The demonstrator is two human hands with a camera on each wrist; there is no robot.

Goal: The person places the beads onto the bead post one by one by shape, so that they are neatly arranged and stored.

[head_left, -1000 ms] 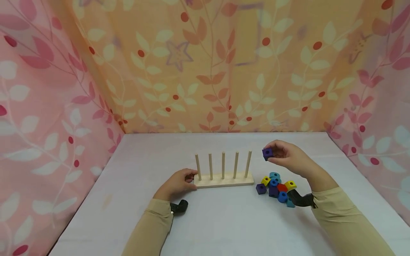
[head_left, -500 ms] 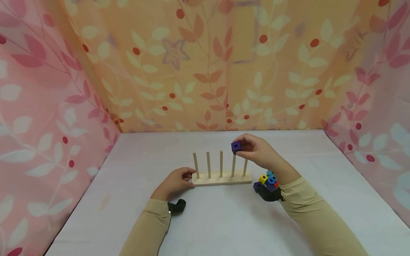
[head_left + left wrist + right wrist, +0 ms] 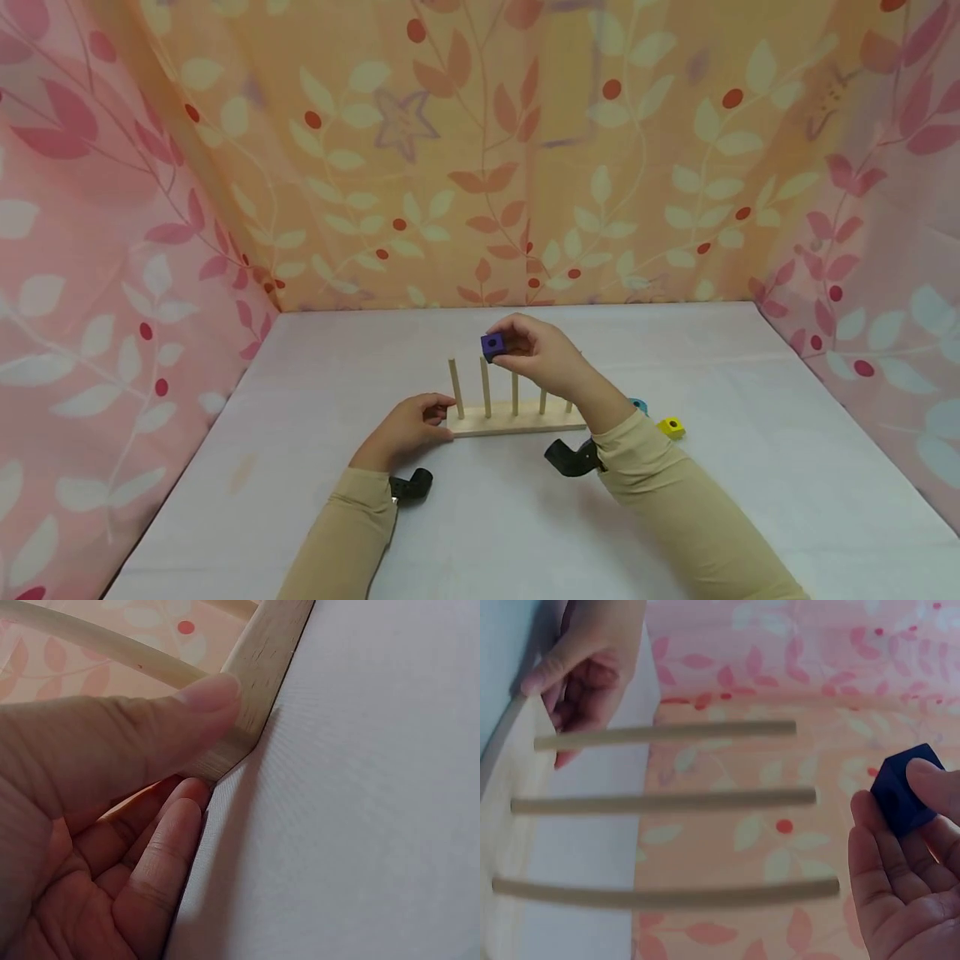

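Purple cube [image 3: 492, 346] pinched in right hand [image 3: 542, 354] grip above pegs; left hand [image 3: 405, 427] grips peg board [image 3: 517, 422]

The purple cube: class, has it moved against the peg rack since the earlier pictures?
Yes. The right hand has carried the purple cube leftward along the peg rack, from beyond its right end to above the second peg from the left.

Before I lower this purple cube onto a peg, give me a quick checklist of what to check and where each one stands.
1. Right hand pinches the purple cube: ok.
2. Left hand holds the peg board at its end: ok.
3. Pegs bare, nothing threaded on them: ok.
4. Cube above the second peg from the left: ok.
5. Cube's hole lined up with the peg tip: cannot tell.
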